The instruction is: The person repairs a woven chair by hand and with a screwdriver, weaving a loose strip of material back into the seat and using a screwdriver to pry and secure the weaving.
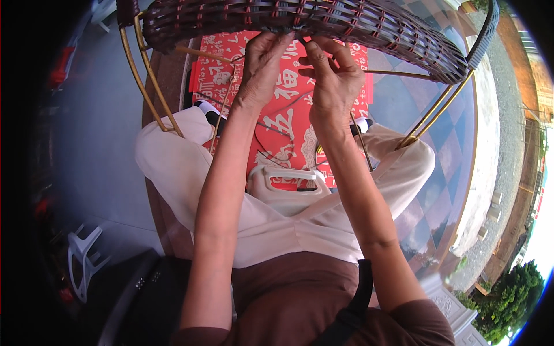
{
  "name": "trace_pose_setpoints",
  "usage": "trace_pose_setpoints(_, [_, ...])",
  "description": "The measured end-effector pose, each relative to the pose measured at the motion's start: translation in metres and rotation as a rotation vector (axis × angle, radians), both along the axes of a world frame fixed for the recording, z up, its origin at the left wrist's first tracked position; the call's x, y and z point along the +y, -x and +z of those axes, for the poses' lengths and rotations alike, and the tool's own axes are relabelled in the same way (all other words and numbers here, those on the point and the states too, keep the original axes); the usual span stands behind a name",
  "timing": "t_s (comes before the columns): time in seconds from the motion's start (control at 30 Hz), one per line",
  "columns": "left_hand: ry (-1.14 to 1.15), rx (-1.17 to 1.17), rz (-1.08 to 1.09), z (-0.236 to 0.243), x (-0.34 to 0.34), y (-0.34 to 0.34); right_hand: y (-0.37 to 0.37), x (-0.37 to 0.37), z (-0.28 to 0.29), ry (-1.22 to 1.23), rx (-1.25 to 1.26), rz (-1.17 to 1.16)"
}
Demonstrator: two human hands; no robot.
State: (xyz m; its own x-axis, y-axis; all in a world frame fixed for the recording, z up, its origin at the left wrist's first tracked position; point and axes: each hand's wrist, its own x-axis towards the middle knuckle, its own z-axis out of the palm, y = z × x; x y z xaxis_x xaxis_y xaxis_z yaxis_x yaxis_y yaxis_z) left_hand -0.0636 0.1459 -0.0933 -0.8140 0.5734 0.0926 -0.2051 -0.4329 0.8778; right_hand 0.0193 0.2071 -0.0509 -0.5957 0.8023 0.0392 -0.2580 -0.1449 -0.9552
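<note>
A dark brown woven wicker chair (300, 17) lies across the top of the view. Its gold-coloured tube legs (151, 78) rest against my thighs. Both of my hands meet at the lower edge of the weave, near its middle. My left hand (262, 69) has its fingers closed against that edge; their tips are partly hidden. Just beside it, my right hand (332, 72) pinches a dark weaving strand (300, 39) between thumb and forefinger, the other fingers curled. Thin dark strands (271, 130) hang below my hands, in front of the red mat.
Under the chair lies a red mat (288, 109) with pale lettering. A white plastic stool (285, 187) shows between my thighs. To the left a white plastic chair (83, 259) stands on the grey floor. Checkered tiles (424, 155) lie to the right, with gravel and a tree beyond.
</note>
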Motion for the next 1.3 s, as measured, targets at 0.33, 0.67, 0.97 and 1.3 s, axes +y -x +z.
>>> trace_pose_setpoints(0.33, [-0.06,-0.014,0.13,0.025,-0.015,-0.028,-0.005,-0.008,0.009,0.347,0.109,0.042])
trace_pose_setpoints(0.67, [-0.017,-0.374,-0.05,0.011,-0.066,-0.084,-0.019,0.005,-0.001,0.177,-0.128,0.118])
trace_pose_setpoints(0.97, [-0.092,-0.529,-0.085,0.001,-0.035,-0.105,-0.014,0.014,0.013,0.342,-0.227,0.308])
trace_pose_setpoints(1.3, [0.522,0.228,0.547,0.001,-0.025,-0.064,-0.005,0.02,-0.02,0.267,-0.167,0.285])
